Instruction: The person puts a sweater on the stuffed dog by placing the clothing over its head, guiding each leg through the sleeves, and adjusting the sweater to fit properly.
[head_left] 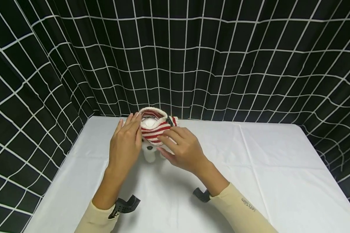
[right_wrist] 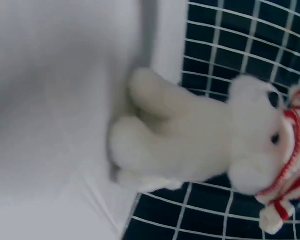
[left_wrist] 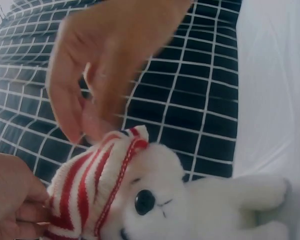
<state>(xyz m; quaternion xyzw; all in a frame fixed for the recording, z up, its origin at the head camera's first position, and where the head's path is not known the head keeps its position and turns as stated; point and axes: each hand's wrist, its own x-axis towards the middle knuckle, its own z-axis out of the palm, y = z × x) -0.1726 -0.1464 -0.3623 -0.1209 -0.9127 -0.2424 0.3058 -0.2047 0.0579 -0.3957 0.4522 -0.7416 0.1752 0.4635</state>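
Well, the plush toy (right_wrist: 185, 132) stands on the table (head_left: 268, 155); to one side of it, the left hand (head_left: 124, 140) curls, gripping the striped hat (head_left: 151, 132) atop it; opposite, the right hand (head_left: 185, 147) arches, relaxed.

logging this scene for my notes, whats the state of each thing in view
striped hat: partly on the plush toy's head, opening gaping toward the head camera
plush toy: upright on the table, eyes uncovered
left hand: holding the striped hat
right hand: fingers bent beside the striped hat, grip unclear
white tablecloth: spread out, lightly creased
grid curtain: hanging in folds
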